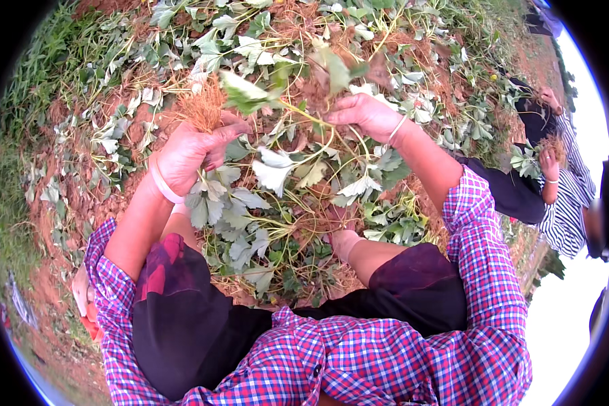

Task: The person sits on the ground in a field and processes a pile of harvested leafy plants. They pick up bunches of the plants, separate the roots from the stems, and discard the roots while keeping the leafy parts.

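Observation:
My left hand (203, 147) grips a bundle of bare-root leafy plants. Their tangled orange-brown roots (200, 104) stick up above the fist, and lobed leaves (208, 200) with pale undersides hang below it. Across from it, my right hand (363, 116) pinches a plant by its yellow-green stem (304, 112), thumb and fingers together. Leaves near those fingertips (335, 71) are blurred. A green leaf (246, 94) lies between the two hands, close to the left one. Beneath them, more uprooted plants (254, 243) are heaped between my legs.
Loose plants with exposed roots (284, 35) cover the reddish soil ahead. Grass (35, 86) borders the left side. At right, a person in a striped top (568, 213) holds a similar rooted plant (525, 161). Part of another person (543, 20) shows at the upper right.

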The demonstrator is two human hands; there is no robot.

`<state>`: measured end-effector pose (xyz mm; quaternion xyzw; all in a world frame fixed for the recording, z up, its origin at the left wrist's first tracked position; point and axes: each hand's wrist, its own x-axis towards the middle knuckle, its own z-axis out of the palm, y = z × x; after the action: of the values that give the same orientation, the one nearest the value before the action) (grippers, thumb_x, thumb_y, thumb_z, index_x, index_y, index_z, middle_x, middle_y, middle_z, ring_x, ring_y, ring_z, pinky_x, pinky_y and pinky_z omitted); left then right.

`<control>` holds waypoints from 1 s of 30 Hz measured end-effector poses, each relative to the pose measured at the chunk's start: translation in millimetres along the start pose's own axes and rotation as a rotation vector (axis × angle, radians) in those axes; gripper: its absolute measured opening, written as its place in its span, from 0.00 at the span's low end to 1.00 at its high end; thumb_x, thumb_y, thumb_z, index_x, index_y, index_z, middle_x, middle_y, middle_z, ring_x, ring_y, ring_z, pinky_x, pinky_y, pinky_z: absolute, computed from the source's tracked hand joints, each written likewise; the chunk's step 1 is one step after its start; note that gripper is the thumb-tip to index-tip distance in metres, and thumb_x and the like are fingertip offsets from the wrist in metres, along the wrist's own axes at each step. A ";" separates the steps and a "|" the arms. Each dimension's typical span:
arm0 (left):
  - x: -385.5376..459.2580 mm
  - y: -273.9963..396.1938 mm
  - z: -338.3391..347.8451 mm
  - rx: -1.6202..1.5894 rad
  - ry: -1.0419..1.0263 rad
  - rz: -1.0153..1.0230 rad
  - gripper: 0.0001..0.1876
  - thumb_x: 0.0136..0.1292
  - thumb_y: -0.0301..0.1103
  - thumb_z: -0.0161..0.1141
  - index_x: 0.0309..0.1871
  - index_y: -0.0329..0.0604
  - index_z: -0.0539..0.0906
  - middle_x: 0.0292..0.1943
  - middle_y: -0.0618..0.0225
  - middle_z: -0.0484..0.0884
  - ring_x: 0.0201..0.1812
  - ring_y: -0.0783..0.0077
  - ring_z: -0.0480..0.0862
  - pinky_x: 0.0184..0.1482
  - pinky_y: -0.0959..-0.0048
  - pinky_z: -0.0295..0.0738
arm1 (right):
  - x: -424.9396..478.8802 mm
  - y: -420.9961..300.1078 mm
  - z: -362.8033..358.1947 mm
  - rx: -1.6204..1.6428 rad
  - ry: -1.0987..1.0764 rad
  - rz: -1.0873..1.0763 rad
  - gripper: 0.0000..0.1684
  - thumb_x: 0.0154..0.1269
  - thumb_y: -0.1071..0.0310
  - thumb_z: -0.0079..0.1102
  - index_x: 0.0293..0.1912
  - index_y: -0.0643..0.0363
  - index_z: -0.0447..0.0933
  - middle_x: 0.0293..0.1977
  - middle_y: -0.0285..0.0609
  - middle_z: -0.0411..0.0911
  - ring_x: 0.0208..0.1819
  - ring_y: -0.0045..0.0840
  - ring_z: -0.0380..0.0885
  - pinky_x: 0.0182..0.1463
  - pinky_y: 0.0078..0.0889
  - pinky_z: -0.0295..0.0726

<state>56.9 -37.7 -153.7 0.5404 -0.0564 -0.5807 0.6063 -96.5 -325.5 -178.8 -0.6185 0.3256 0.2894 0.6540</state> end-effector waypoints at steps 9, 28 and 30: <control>-14.6 3.1 -6.3 0.095 -0.047 -0.013 0.12 0.61 0.36 0.62 0.39 0.35 0.79 0.16 0.79 0.65 0.14 0.86 0.59 0.18 0.82 0.52 | -17.6 -16.5 24.3 -0.383 0.007 -0.179 0.13 0.56 0.65 0.66 0.40 0.61 0.83 0.25 0.31 0.78 0.27 0.11 0.70 0.34 0.20 0.71; -7.9 24.5 -16.2 -0.197 0.439 0.281 0.14 0.64 0.35 0.58 0.47 0.33 0.79 0.20 0.80 0.64 0.15 0.89 0.56 0.16 0.84 0.45 | -14.2 -24.9 54.7 -0.248 0.111 -0.352 0.19 0.55 0.62 0.68 0.46 0.61 0.81 0.33 0.34 0.83 0.32 0.11 0.76 0.36 0.17 0.75; -6.3 25.4 -22.9 -0.138 0.477 0.243 0.13 0.64 0.33 0.58 0.48 0.36 0.80 0.20 0.81 0.65 0.14 0.89 0.55 0.16 0.85 0.45 | -23.2 -34.5 57.3 -0.311 0.049 -0.309 0.16 0.56 0.64 0.67 0.44 0.61 0.82 0.32 0.33 0.83 0.32 0.09 0.74 0.37 0.17 0.74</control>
<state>87.1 -25.9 -141.3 0.6084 0.0631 -0.3626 0.7032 -80.1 -270.1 -137.8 -0.7613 0.1940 0.2174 0.5793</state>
